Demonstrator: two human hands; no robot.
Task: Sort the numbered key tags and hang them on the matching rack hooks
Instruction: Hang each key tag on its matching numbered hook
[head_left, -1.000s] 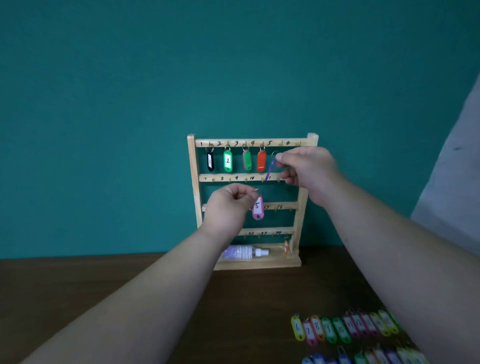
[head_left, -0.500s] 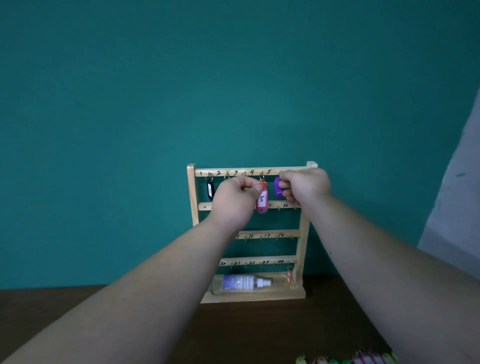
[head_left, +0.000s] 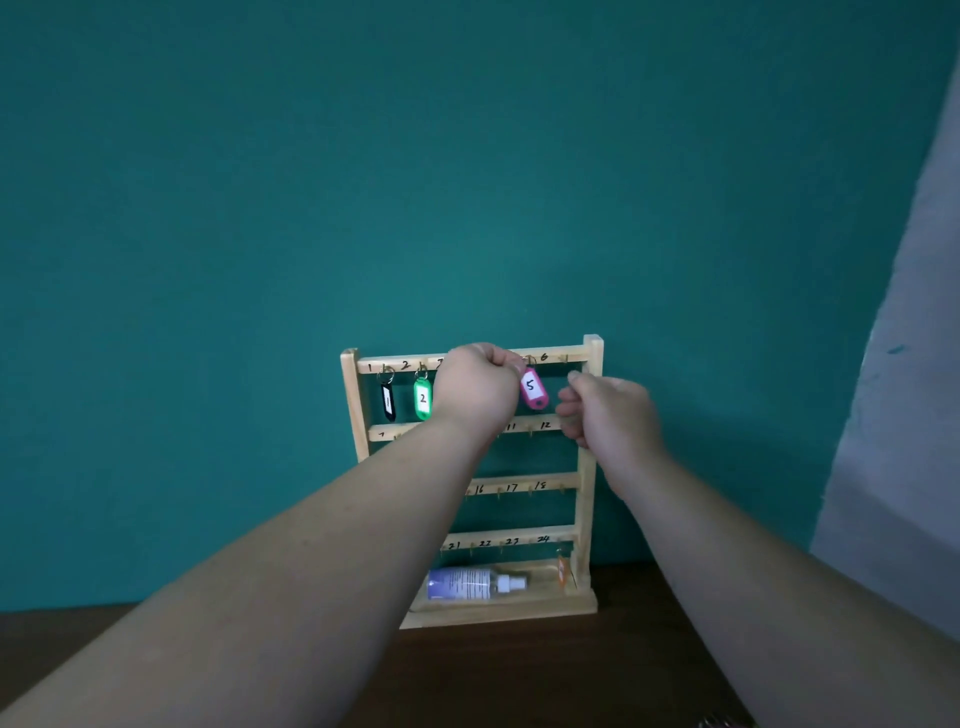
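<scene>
The wooden key rack (head_left: 592, 467) stands upright on the table against the teal wall, with numbered hooks on four rails. A black tag 1 (head_left: 388, 401) and a green tag 2 (head_left: 423, 398) hang on the top rail. My left hand (head_left: 475, 384) is at the top rail, pinching the ring of the pink tag 5 (head_left: 533, 388), which dangles at hook 5. This hand hides hooks 3 and 4. My right hand (head_left: 605, 410) is curled shut in front of the rack's right post, below hook 6. The purple tag it carried is hidden inside its fingers.
A small spray bottle (head_left: 470, 583) lies on the rack's base tray, with an orange tag (head_left: 561, 571) beside it at the right. The dark wooden table (head_left: 519, 675) runs below. A grey surface (head_left: 909, 415) rises at the right edge.
My left hand rose from the third rail to the top rail with the pink tag 5. My right hand dropped back from hook 6, and the purple tag is out of sight. The camera tilted up.
</scene>
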